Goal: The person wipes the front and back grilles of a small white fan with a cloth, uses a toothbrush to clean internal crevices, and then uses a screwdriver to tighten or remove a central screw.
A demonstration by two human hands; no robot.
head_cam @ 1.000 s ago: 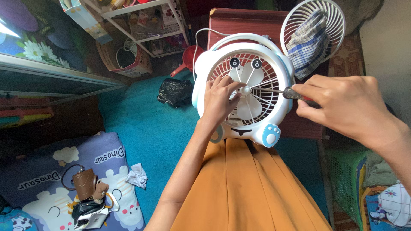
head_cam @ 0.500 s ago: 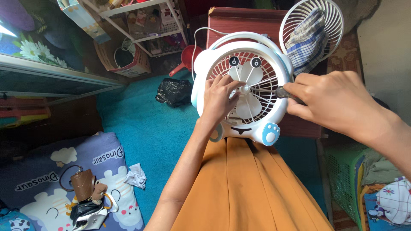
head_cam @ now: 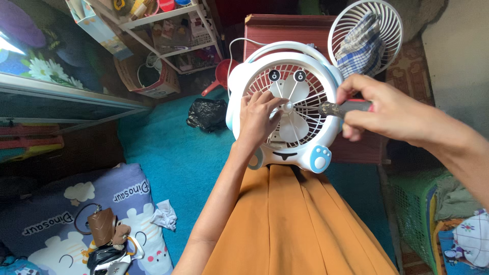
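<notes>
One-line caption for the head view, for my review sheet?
Left hand steadies the blades of a white fan while the right hand aims a screwdriver at its hub.

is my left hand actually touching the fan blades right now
Touching. In the head view the left hand lies over the white fan blades, its fingertips pressed on a blade beside the hub, with no gap showing. The right hand holds the screwdriver.
</notes>
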